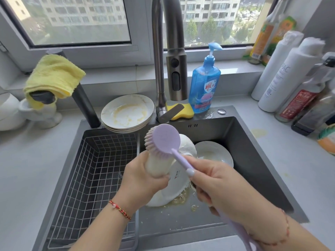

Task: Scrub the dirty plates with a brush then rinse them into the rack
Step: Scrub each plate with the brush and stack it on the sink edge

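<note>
Over the sink, the left hand grips a white plate on edge by its rim while the right hand closes around the handle of a lilac brush, bristles against the plate's upper edge. A second plate lies in the basin; a soiled stack waits on the bench behind. The wire rack sits empty at left. A wet rim could slip from the fingers and strike the plate below; hard scrubbing may fling scraps onto the bench.
</note>
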### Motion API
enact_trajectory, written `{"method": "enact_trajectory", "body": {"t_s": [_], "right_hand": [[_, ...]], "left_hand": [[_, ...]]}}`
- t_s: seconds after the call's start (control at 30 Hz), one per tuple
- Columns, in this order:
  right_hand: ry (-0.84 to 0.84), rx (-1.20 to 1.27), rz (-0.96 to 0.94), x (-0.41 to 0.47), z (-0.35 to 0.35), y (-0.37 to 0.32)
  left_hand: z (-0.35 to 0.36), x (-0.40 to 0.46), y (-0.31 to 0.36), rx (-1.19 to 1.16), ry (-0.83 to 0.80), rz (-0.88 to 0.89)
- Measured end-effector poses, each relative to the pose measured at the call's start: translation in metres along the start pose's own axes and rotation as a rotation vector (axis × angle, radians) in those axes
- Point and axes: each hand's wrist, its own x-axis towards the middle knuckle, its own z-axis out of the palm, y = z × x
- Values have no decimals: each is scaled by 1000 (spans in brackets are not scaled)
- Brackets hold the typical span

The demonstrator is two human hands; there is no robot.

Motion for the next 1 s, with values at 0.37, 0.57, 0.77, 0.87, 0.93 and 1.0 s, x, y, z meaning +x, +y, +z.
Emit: {"method": "enact_trajectory", "body": {"t_s": [0.37,0.57,0.77,0.87,0.93,1.0], "right_hand": [[304,-57,-4,2,-28,45],[106,-251,-105,-8,2,59],[121,-298,6,-14,-13,54],[171,-324,-20,0,-18,43],[113,-304,-31,2,-12,36],[20,-290,-24,-4,-6,36]], "left_hand": [[-13,5,-12,-448,72,-145],[-11,11,-9,-671,44,-209],[-21,14,-21,-703,30,-218],[-14,12,-19,-699,-13,-209],[-12,12,-16,-706,-21,-204],[-16,14,-16,-719,-7,-195]]}}
